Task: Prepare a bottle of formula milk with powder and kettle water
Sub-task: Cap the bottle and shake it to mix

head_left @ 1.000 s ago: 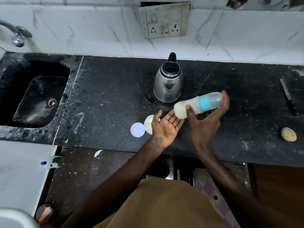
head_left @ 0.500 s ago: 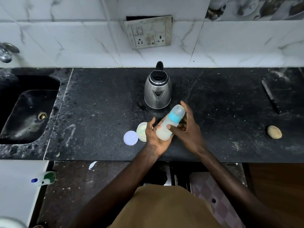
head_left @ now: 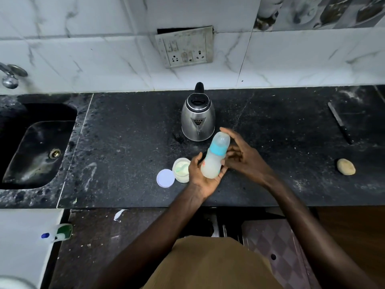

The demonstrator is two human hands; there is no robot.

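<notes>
A baby bottle (head_left: 214, 158) with a blue collar and clear cap holds milky liquid and leans with its top toward the kettle. My left hand (head_left: 203, 176) cups its base from below with fingers around it. My right hand (head_left: 242, 157) is flat against the bottle's right side, fingers spread. The steel kettle (head_left: 198, 122) stands just behind, lid closed. An open powder tub (head_left: 180, 169) with a scoop inside sits left of my left hand, its white lid (head_left: 165, 178) lying beside it.
A dark sink (head_left: 37, 147) is sunk into the counter at the left, with a tap (head_left: 10, 77) above. A knife (head_left: 339, 123) and a pale round lump (head_left: 345, 166) lie at the right. A socket plate (head_left: 185, 47) hangs on the wall.
The bottle came down from lying sideways in my right hand into my left palm, standing more upright. My right hand has loosened and now rests against its side.
</notes>
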